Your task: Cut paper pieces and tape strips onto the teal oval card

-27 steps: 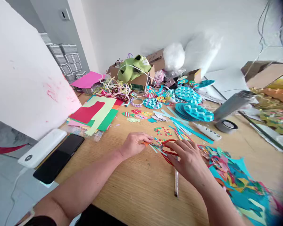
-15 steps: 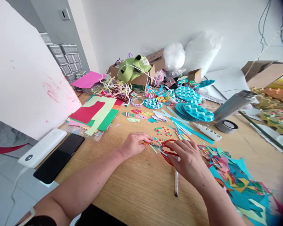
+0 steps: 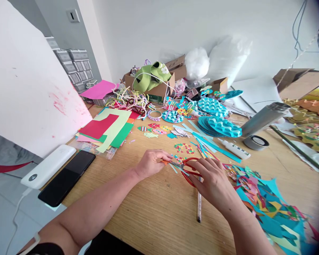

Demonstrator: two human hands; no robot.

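Over the middle of the wooden table, my left hand (image 3: pixel 151 163) pinches a small piece of orange paper (image 3: pixel 164 162). My right hand (image 3: pixel 212 175) grips the red handles of a pair of scissors (image 3: pixel 187 171), whose blades point left and meet the orange paper. Narrow light-blue paper strips (image 3: pixel 173 168) lie by the blades. Just behind them are tiny coloured paper bits (image 3: pixel 184 148). A pen (image 3: pixel 199 205) lies below the scissors. Farther back rest several decorated paper fish (image 3: pixel 151 135).
Coloured paper sheets (image 3: pixel 119 124) are stacked at left, near a black phone (image 3: pixel 66 179) and a white power bank (image 3: pixel 49 165). On the right lie paper scraps (image 3: pixel 271 198), a glue bottle (image 3: pixel 235 149), a steel flask (image 3: pixel 266 118) and blue wavy discs (image 3: pixel 220 126).
Both hands, the scissors and the orange paper stay almost where they were. The view has shifted very slightly.
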